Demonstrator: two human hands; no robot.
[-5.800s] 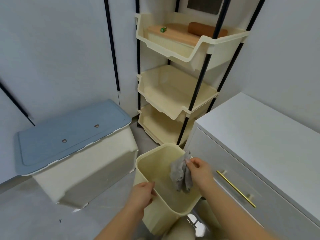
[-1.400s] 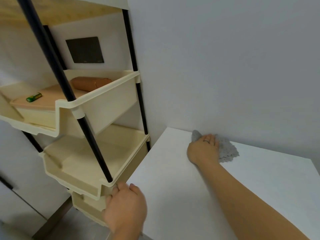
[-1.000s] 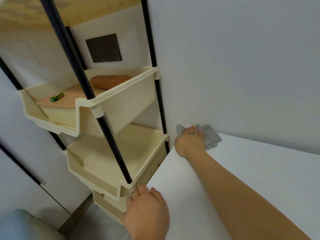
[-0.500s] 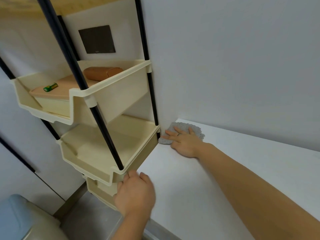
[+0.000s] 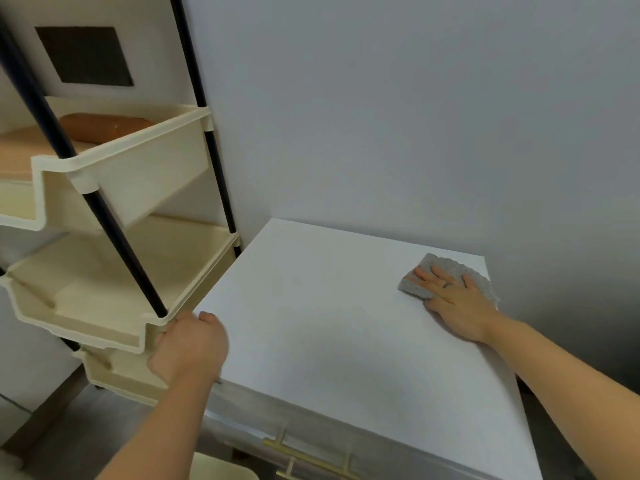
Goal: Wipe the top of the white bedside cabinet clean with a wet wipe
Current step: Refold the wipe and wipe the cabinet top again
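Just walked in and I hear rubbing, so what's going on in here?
A person is wiping the top of the white bedside cabinet. The right hand lies flat on a grey wet wipe near the far right corner, by the wall. The left hand rests at the near left corner, next to the cream shelf rack.

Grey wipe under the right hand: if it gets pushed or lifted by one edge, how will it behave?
Probably floppy: the grey wipe lies flat with a wavy edge under the right hand, so lifted it would likely droop. Pushed with a flat palm it should slide across the smooth cabinet top, though an unpinned edge may bunch or fold. Likely very light.
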